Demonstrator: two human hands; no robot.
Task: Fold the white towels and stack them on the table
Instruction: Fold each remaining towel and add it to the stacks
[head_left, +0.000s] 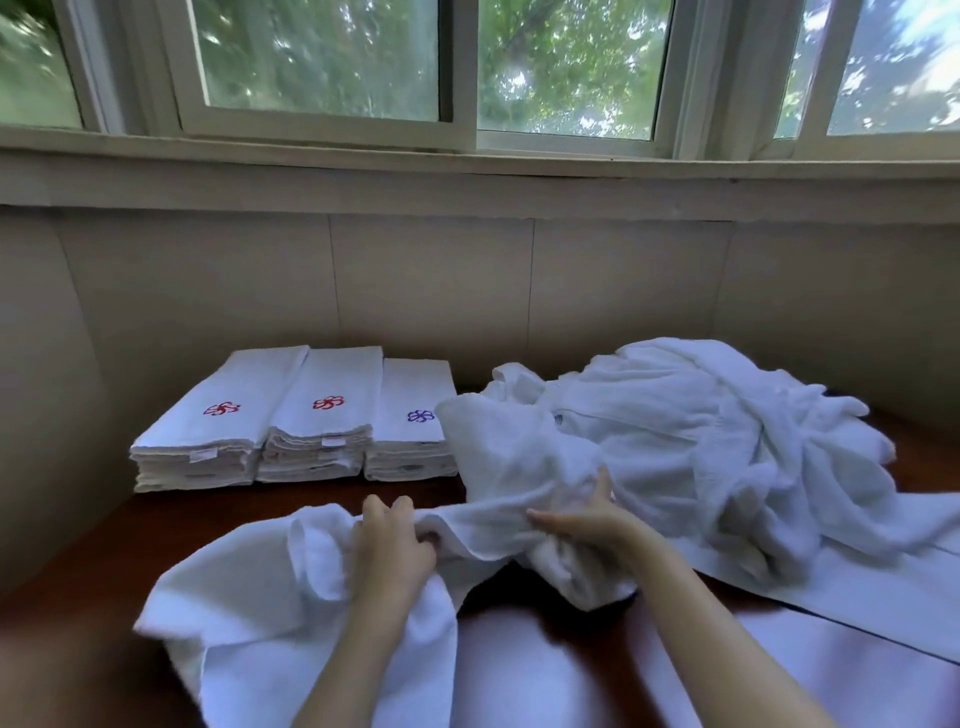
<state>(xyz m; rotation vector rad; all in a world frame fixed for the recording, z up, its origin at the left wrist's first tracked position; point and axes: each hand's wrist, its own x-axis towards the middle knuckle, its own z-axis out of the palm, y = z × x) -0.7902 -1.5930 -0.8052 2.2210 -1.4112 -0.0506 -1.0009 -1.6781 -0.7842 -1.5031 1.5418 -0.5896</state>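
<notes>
A dark reddish-brown wooden table (208, 519) stands against a beige panelled wall (415, 286) under white-framed windows (571, 67) that show green foliage. At the far left of the table, three stacks of folded white towels (322, 415) sit side by side, touching, two with red flower emblems and one with a blue one. Nearer, a loose white terry towel (249, 597) sprawls crumpled across the table. The left hand (395, 540) grips its raised edge with curled fingers. The right hand (587, 519) pinches the same edge between thumb and outstretched fingers. Behind and to the right, a rumpled heap of unfolded white towels (701, 441) crowds the table.
</notes>
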